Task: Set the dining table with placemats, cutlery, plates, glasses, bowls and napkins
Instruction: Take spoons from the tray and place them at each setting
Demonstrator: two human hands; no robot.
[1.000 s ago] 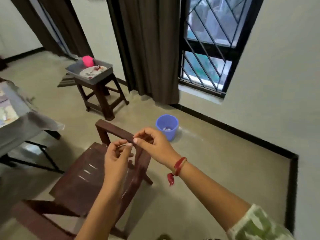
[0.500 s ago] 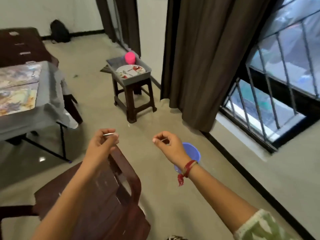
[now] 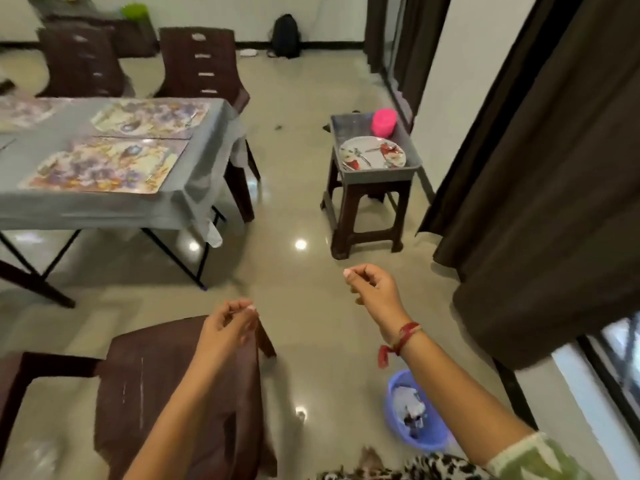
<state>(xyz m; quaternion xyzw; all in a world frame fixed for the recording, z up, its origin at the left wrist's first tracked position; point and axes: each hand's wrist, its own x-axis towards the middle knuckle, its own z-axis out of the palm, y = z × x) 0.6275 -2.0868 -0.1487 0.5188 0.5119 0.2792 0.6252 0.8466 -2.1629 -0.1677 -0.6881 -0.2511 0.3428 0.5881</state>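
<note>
Left hand [image 3: 230, 327]: hovering over the near chair [image 3: 156, 393], fingers curling, thumb meeting forefinger; cannot tell if it is pinching anything.
Right hand [image 3: 372, 289]: curling likewise, just farther right; contents unclear.
Plate [image 3: 372, 155]: lying with cutlery [image 3: 362, 156] in the tub [image 3: 377, 174] on the far-right stool [image 3: 363, 216].
Placemats [image 3: 104, 166]: lying on the far-left table [image 3: 104, 211].

grey cloth [image 3: 201, 202] over the table, table legs [image 3: 173, 252] black. placemats [image 3: 104, 166] floral: purple, yellow, white. far chairs [image 3: 201, 64] dark brown, near chair [image 3: 166, 393] the same with pale scratch marks. stool [image 3: 363, 233] dark brown, tub [image 3: 377, 176] on it grey. cup [image 3: 383, 122] hot pink. plate [image 3: 372, 154] white with a red flower print. curtains [image 3: 536, 168] dark brown. floor [image 3: 304, 188] glossy beige. basin [image 3: 431, 436] bluish purple. thread [image 3: 405, 336] on the right wrist red. sleeve [image 3: 533, 459] pale green with white print. bag [image 3: 285, 36] black. walls [image 3: 446, 64] white.
</note>
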